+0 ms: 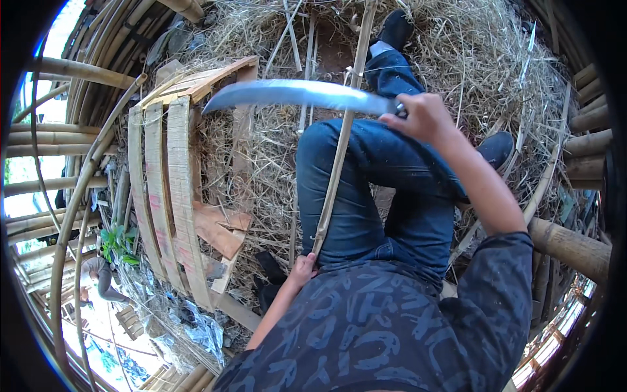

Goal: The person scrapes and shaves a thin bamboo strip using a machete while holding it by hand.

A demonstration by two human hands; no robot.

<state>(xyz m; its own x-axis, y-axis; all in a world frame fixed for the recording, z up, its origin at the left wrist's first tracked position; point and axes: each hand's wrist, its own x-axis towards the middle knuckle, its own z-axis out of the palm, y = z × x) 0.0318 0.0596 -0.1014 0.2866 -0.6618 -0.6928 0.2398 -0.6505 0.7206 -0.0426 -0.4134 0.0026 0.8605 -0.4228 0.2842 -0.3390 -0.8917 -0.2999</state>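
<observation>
In my right hand [421, 116] is the handle of a machete, its long curved blade [294, 93] pointing left and a little blurred. The blade crosses a long split bamboo strip [338, 157] just below a node; whether it touches the strip I cannot tell. My left hand [303, 269] grips the strip's near end beside my left hip. From there the strip runs away from me over my bent leg in blue jeans [339, 196] and out past the top edge.
A wooden slatted crate [179, 170] stands to my left, with a broken board. Dry straw and bamboo shavings [483, 59] cover the ground. Bamboo pole walls [59, 144] enclose both sides, and a thick pole [571, 247] lies at right. Another person [98, 277] is outside at lower left.
</observation>
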